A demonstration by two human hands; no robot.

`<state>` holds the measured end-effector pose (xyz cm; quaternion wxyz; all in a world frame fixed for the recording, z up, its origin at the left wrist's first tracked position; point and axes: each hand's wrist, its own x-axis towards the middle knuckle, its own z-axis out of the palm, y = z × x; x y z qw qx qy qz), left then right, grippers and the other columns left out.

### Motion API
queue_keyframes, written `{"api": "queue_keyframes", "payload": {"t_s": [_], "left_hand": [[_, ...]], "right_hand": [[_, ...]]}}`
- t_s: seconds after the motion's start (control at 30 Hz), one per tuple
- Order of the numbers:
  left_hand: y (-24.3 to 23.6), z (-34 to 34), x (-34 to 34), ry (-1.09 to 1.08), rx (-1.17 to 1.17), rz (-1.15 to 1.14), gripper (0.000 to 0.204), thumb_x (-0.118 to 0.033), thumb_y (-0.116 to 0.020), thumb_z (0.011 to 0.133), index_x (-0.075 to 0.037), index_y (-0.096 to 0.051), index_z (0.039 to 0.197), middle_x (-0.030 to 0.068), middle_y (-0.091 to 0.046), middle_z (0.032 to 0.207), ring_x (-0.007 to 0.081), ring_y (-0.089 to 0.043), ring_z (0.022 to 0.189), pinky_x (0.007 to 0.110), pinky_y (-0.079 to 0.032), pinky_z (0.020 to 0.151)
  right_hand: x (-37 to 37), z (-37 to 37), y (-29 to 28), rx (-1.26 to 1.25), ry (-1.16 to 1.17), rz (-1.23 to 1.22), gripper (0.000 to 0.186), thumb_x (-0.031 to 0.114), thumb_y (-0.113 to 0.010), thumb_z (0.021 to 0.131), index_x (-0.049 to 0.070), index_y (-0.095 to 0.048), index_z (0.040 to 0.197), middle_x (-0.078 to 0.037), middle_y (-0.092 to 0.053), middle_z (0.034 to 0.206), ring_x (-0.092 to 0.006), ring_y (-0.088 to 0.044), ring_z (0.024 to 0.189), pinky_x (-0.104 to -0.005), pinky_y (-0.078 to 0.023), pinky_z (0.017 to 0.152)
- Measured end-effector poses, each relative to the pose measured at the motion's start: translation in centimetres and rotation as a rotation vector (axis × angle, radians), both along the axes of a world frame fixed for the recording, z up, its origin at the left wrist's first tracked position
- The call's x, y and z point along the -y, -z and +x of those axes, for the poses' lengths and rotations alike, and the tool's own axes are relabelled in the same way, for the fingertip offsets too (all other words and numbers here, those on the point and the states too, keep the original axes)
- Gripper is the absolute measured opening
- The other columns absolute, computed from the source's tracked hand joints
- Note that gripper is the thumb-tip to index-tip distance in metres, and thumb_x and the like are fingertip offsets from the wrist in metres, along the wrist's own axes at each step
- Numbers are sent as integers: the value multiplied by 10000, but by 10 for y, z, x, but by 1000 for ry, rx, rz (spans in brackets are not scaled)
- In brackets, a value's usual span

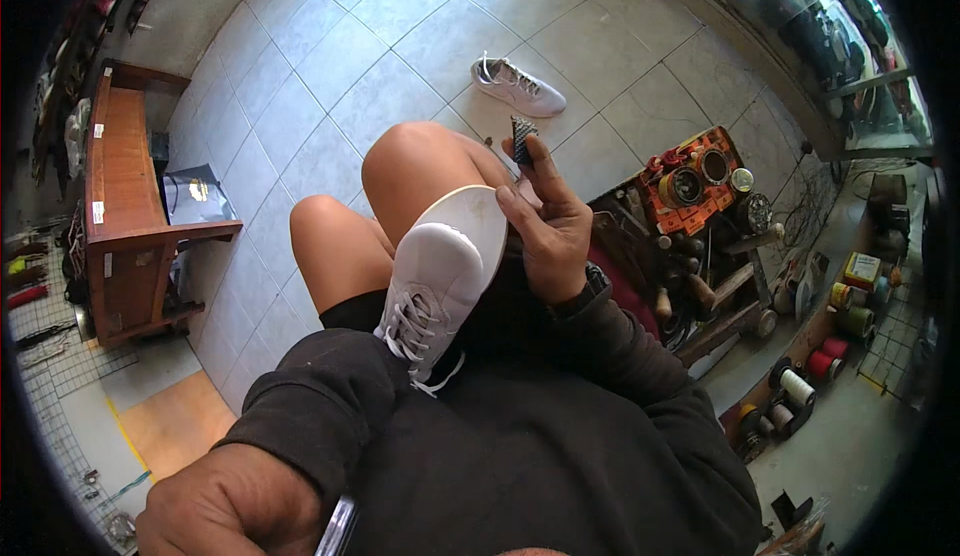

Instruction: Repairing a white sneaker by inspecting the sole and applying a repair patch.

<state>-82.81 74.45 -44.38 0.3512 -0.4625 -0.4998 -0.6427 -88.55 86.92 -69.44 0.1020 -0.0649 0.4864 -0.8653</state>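
A white lace-up shoe [430, 281] rests on my lap, toe pointing away from me. Its pale sole [488, 211] stands out past the upper around the toe and right side. Beside that edge, my right hand [558, 231] pinches a small dark, textured piece [521, 142] between raised fingers, its thumb close to the sole. My left hand [225, 504] is curled at the lower left, partly cut off by the frame. Next to it shows a shiny metal strip [338, 526]; its kind and how it is held are hidden.
Another white shoe [520, 86] lies on the tiled floor ahead. To my right stands an orange tray [690, 181] with tins, beside several wooden-handled tools [690, 276]. Thread spools [797, 386] line the far right. A brown wooden bench [135, 171] is on the left.
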Motion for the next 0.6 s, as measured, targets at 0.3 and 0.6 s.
{"api": "queue_keyframes", "payload": {"t_s": [0.3,0.6], "left_hand": [[2,-10,-8,-40,-17,-27,217,-107,-511,1039,-78,-547,827,31,-593,550,109,-592,451,243,-496,440],[-1,0,0,-45,-24,-2,193,-87,-540,1019,-72,-554,827,34,-598,553,116,-590,448,243,-487,434]], "right_hand": [[-1,-5,6,183,-49,-94,682,-35,-699,963,3,-420,1584,-181,-535,1537,-237,-538,1380,-377,-445,1153],[0,-6,-4,187,-80,-92,664,-25,-707,961,11,-446,1570,-184,-547,1523,-235,-570,1348,-373,-484,1120]]}}
